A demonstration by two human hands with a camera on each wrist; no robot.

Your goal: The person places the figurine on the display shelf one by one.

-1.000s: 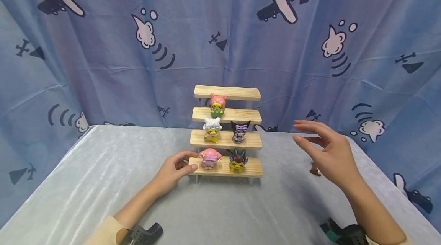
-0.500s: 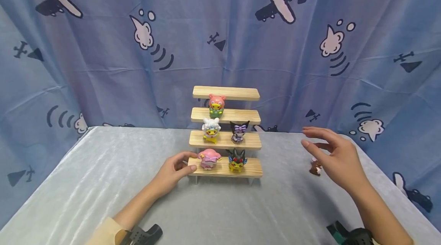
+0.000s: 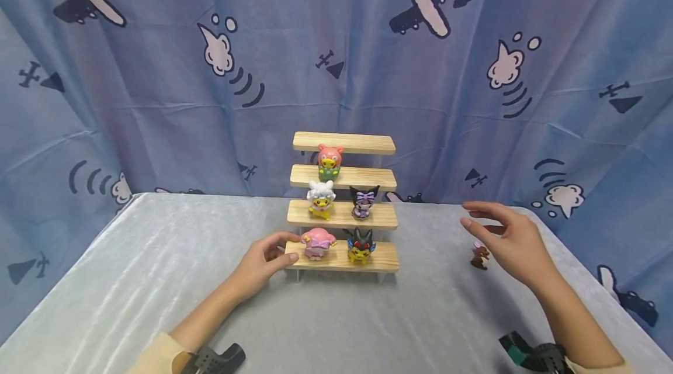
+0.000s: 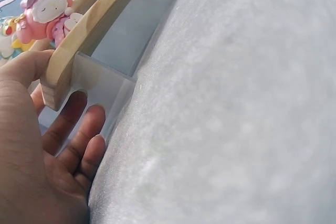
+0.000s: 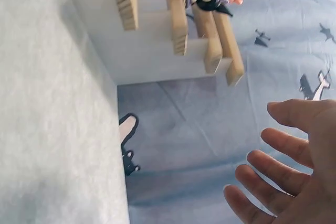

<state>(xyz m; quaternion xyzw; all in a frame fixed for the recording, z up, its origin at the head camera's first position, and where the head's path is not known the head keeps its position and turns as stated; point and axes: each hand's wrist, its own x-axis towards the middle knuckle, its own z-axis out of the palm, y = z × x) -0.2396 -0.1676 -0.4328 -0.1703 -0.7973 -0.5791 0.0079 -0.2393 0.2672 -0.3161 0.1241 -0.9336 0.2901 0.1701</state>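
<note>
A tiered display stand (image 3: 336, 256) with several wooden steps on clear supports stands mid-table. My left hand (image 3: 264, 257) holds the left end of its lowest step, the thumb on the board's edge and fingers by the clear support (image 4: 107, 80). On that step are a pink figurine (image 3: 318, 243) and a black-eared yellow one (image 3: 360, 247). One step up sit a white-hooded figurine (image 3: 321, 198) and a black-and-purple one (image 3: 363, 201); above them is a pink-and-green figurine (image 3: 329, 162). My right hand (image 3: 517, 245) hovers with nothing in it, fingers apart, beside a small brown figurine (image 3: 479, 257) on the table.
A pale grey cloth covers the table (image 3: 336, 327). Behind it hangs a blue curtain (image 3: 294, 70) printed with planes and clouds. The top wooden step (image 3: 344, 142) bears no figurine. Dark straps (image 3: 536, 356) are on both wrists.
My right hand has moved a little to the right and down, so more of the brown figurine shows. The left hand stays at the stand, and the figurines on the steps keep their places.
</note>
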